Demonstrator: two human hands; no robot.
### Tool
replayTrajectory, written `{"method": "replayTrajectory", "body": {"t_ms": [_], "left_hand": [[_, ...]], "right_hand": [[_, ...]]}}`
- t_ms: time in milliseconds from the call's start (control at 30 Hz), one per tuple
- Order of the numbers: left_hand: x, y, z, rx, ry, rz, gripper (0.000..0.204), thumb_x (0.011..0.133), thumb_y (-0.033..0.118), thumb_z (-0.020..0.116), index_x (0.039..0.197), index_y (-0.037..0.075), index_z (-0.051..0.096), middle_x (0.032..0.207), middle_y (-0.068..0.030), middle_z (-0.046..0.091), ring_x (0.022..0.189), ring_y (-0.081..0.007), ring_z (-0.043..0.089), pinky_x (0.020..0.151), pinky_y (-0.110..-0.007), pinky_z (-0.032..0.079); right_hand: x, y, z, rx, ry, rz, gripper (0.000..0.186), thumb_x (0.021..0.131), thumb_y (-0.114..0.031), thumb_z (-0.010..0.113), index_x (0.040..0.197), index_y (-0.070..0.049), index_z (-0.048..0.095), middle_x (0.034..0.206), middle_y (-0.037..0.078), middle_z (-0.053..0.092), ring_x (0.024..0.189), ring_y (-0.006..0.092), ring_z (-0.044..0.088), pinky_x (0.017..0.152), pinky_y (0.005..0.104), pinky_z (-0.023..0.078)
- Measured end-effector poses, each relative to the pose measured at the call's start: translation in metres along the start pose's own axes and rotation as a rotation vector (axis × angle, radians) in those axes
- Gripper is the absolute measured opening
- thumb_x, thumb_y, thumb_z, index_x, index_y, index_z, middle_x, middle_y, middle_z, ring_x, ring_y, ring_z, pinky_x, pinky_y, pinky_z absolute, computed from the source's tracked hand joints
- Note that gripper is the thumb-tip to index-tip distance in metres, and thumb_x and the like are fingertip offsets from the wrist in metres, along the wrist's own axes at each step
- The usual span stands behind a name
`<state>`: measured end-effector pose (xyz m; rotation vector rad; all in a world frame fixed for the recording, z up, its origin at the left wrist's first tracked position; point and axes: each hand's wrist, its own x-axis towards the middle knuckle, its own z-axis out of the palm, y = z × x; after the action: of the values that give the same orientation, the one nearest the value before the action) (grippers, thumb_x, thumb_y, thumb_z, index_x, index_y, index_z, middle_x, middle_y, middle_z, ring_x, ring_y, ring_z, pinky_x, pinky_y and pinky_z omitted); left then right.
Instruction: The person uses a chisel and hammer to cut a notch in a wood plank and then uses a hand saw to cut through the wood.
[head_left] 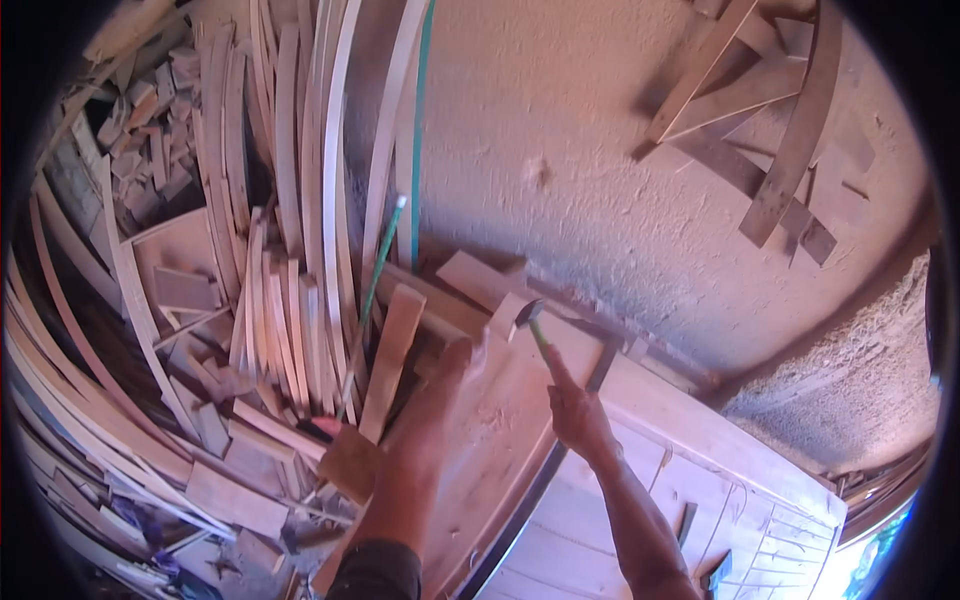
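A hammer with a green handle and a dark head is in my right hand, the fingers closed round the grip. Its head lies over the far end of a broad wooden board, beside a short upright piece of wood. My left hand is by the left edge of that board, close to the same end. Motion smears its fingers, so I cannot make out whether it grips anything. A dark strip runs along the board's right side.
Long wooden strips lean on the wall at left, with a green rod among them. Offcuts lie heaped at the far left. A pale planked wooden piece extends right. Wooden templates hang on the wall.
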<state>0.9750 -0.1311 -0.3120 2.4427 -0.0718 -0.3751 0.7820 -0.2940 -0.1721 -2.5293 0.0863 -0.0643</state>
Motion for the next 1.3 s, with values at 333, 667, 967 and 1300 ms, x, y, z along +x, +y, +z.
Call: {"method": "replayTrajectory", "body": {"t_ms": [333, 667, 967, 1300], "left_hand": [[0.008, -0.018, -0.007, -0.738, -0.336, -0.040, 0.089, 0.090, 0.065, 0.055, 0.149, 0.000, 0.036, 0.155, -0.0188, 0.037, 0.146, -0.0291, 0.029, 0.116, -0.041, 0.026], [0.040, -0.056, 0.024, -0.935, -0.370, 0.080, 0.072, 0.089, 0.052, 0.065, 0.141, 0.005, 0.049, 0.134, -0.0093, 0.058, 0.121, -0.0207, 0.055, 0.104, -0.036, 0.041], [-0.068, -0.016, -0.002, -0.349, 0.747, 0.388, 0.023, 0.091, 0.019, 0.065, 0.108, 0.003, 0.063, 0.103, -0.0154, 0.068, 0.086, -0.0334, 0.067, 0.076, -0.041, 0.054], [-0.331, 0.096, 0.103, -0.152, -0.074, 1.625, 0.042, 0.085, 0.012, 0.059, 0.127, 0.010, 0.056, 0.118, -0.0128, 0.062, 0.113, -0.0310, 0.060, 0.097, -0.043, 0.048]], "right_hand": [[-0.236, 0.038, 0.039, 0.397, -0.032, 0.510, 0.056, 0.087, -0.006, 0.063, 0.141, 0.000, 0.047, 0.087, 0.025, 0.064, 0.074, 0.0355, 0.067, 0.065, 0.0416, 0.051], [-0.407, 0.181, 0.061, -0.204, 0.216, 0.502, 0.017, 0.088, -0.020, 0.069, 0.095, -0.006, 0.061, 0.076, 0.008, 0.060, 0.069, 0.0211, 0.058, 0.059, 0.0364, 0.047], [-0.419, 0.205, 0.013, -0.174, 0.560, 0.509, 0.018, 0.067, 0.002, 0.060, 0.081, 0.001, 0.050, 0.109, 0.020, 0.050, 0.098, 0.0384, 0.050, 0.086, 0.0471, 0.040], [-0.383, 0.138, -0.017, 0.893, 0.481, 0.778, 0.029, 0.070, -0.005, 0.067, 0.096, -0.003, 0.055, 0.074, 0.003, 0.060, 0.058, 0.0132, 0.057, 0.053, 0.0291, 0.048]]}}
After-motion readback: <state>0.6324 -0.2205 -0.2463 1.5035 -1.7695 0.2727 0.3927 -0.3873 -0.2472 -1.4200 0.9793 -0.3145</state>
